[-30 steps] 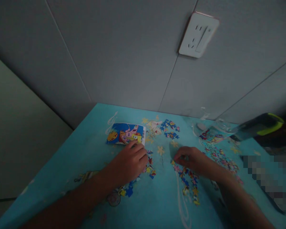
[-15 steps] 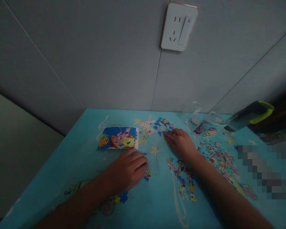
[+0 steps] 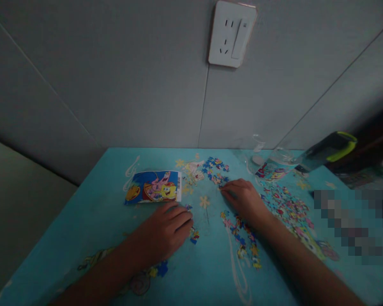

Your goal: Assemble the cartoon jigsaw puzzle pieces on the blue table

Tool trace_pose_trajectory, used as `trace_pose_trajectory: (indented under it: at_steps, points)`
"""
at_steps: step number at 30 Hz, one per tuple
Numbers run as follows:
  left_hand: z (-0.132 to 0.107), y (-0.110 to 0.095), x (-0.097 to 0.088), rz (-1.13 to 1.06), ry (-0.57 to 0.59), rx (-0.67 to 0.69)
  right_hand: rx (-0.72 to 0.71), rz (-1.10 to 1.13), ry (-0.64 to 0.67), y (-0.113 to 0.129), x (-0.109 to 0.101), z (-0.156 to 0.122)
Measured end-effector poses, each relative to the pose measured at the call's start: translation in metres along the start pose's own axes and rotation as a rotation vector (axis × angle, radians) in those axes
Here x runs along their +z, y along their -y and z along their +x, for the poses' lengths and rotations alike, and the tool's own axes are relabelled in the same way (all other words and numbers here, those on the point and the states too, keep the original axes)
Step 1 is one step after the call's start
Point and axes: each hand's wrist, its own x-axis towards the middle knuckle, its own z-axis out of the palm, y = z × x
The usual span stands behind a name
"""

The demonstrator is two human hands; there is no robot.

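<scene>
My right hand (image 3: 244,197) is pinched over the table, a small puzzle piece at its fingertips, mostly covered. Just beyond it lies a cluster of blue and pink puzzle pieces (image 3: 215,163). My left hand (image 3: 172,227) rests palm down with fingers loosely bent and slightly apart, partly covering a strip of puzzle pieces (image 3: 194,235). Past that hand is a blue picture packet (image 3: 155,187) with cartoon figures. Between my forearms sits another group of puzzle pieces (image 3: 242,240). Blue and yellow pieces (image 3: 159,269) show beside my left forearm.
A wide pile of loose puzzle pieces (image 3: 284,206) spreads beyond my right forearm. Behind it stand a clear container with a cartoon label (image 3: 274,170) and a dark object with a lime-green edge (image 3: 330,148). A grey wall with a socket (image 3: 232,34) bounds the table (image 3: 207,272).
My right hand has drawn slightly nearer to me, away from the blue cluster, uncovering more of its pieces. My left hand stays in place. The whole view has shifted a little.
</scene>
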Motion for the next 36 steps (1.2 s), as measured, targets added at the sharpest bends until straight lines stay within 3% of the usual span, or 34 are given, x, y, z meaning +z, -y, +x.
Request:
trace_pose_trajectory:
  at_steps: [7, 14, 18, 21, 24, 29, 36]
  points:
    - [-0.004, 0.001, 0.005, 0.003, -0.042, 0.004, -0.012, -0.137, 0.057, 0.016, -0.014, -0.021]
    - [-0.005, 0.002, 0.004, 0.026, -0.057, 0.017, -0.042, 0.007, 0.1, 0.03, -0.029, -0.057]
    - [-0.002, 0.002, 0.002, 0.03, -0.08, 0.034, 0.038, 0.008, 0.013, 0.005, -0.03, -0.076]
    - [-0.001, 0.001, 0.001, 0.032, -0.09, 0.039, 0.139, -0.174, -0.079, -0.026, -0.026, -0.095]
    - [-0.002, 0.001, 0.002, 0.026, -0.067, 0.029, 0.136, -0.222, -0.056, -0.05, -0.02, -0.112]
    - [-0.004, 0.002, 0.003, 0.017, -0.068, 0.028, 0.164, -0.21, -0.021, -0.068, -0.02, -0.131]
    - [-0.002, 0.003, -0.001, 0.006, -0.066, 0.043, 0.287, -0.183, -0.096, -0.101, -0.026, -0.137]
